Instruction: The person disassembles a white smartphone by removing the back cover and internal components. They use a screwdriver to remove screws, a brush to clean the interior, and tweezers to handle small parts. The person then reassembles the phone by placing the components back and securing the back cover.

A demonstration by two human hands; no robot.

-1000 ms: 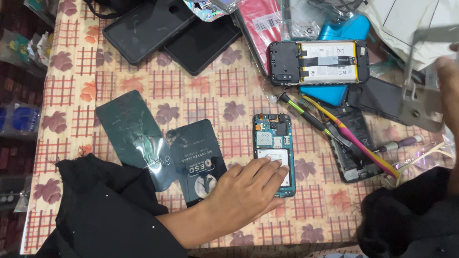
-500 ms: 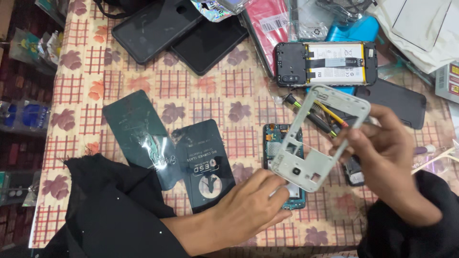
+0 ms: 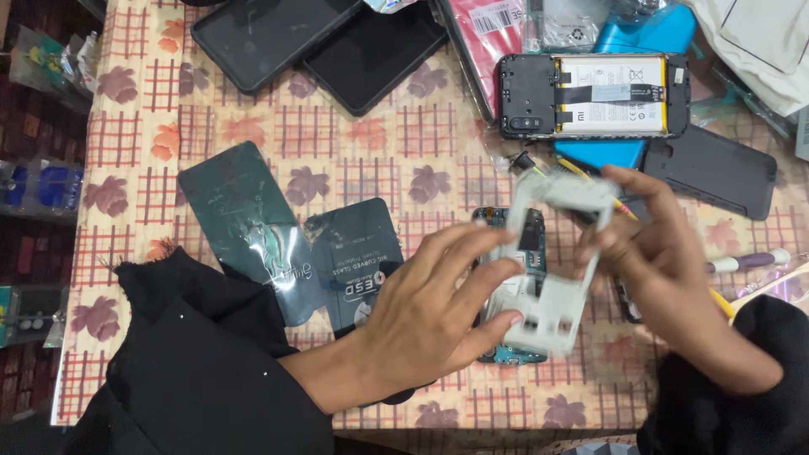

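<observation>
Fingers of both hands clamp the white phone frame (image 3: 552, 261), its long axis near upright.

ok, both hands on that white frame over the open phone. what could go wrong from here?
1. The white phone frame is thin and held only at its edges by the left hand and right hand; squeezing or twisting could crack it.
2. The opened blue phone lies bare beneath; a misaligned frame could press its exposed parts.
3. Tools crowd the right wrist; a sleeve could sweep them off.
</observation>
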